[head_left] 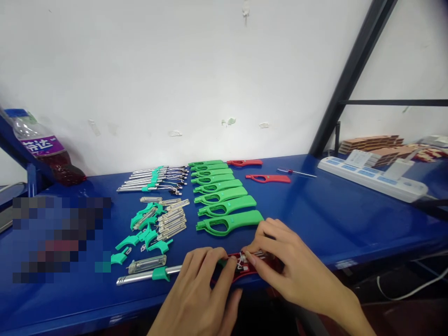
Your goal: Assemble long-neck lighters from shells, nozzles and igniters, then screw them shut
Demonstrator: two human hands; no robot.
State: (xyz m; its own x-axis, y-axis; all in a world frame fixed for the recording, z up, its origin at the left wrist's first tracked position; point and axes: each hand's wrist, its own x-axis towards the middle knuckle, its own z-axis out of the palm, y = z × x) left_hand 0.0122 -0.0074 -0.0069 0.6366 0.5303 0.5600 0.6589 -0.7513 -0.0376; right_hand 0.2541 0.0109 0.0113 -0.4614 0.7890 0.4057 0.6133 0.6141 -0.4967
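Note:
My left hand (201,284) and my right hand (285,259) meet over a red lighter shell (241,270) at the front edge of the blue table (332,219). Both hands pinch it, fingers pressed on small metal parts inside the shell. A metal tube with a green collar (147,275) runs left from under my left hand. Just beyond my hands lies a row of green lighter shells (224,198).
Green triggers and clear gas tanks (157,224) lie at the left, metal tubes (154,179) behind them. Two red shells (268,178) and a small screwdriver (297,172) sit farther back. A power strip (371,179) stands right, a bottle (42,149) far left.

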